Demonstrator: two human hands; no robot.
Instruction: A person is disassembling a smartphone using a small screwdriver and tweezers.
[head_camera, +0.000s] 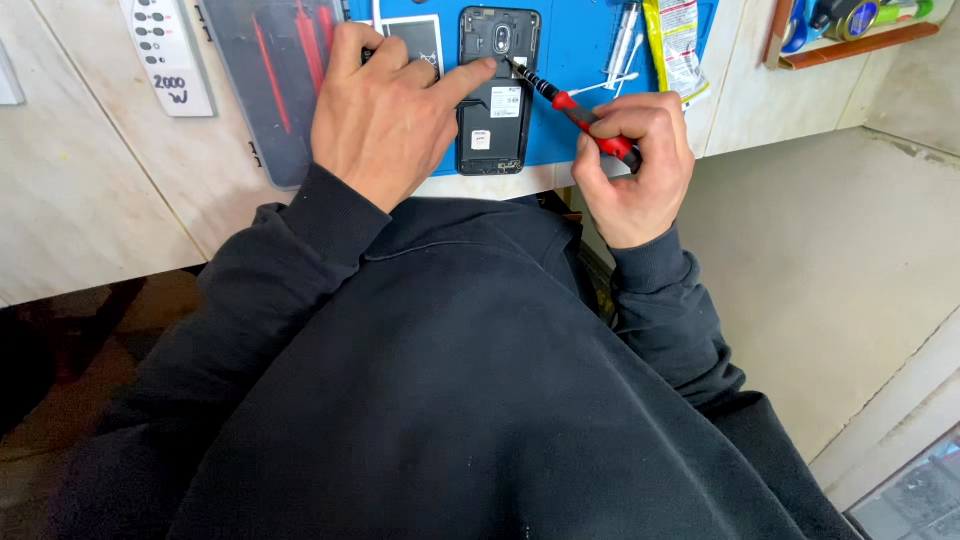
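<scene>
Your opened phone (497, 95) lies back-up with its cover off on the blue mat (580, 60), bottom end right at the mat's near edge, which itself runs close to the front edge of the worktop (90, 190). Not much room between the phone and your chest there.

Your left hand (385, 115) sits flat over the phone's left side, fingers spread, index finger stretched out and pressing the upper part of the phone near the camera. It's not gripping anything, just holding it down.

Your right hand (635, 165) is curled closed around the red handle of a precision screwdriver (572, 108), pinched between thumb and fingers. The dark shaft angles up-left and the tip meets the phone's top right area, just beside your left fingertip. That hand hangs past the worktop's front edge, with open space below it.

Left of your left hand there's a clear-lidded case of red tools (275, 70), touching or nearly touching the mat's edge. Right of the screwdriver lie a syringe (625, 40) and a yellow packet (678, 45), both near it.
</scene>
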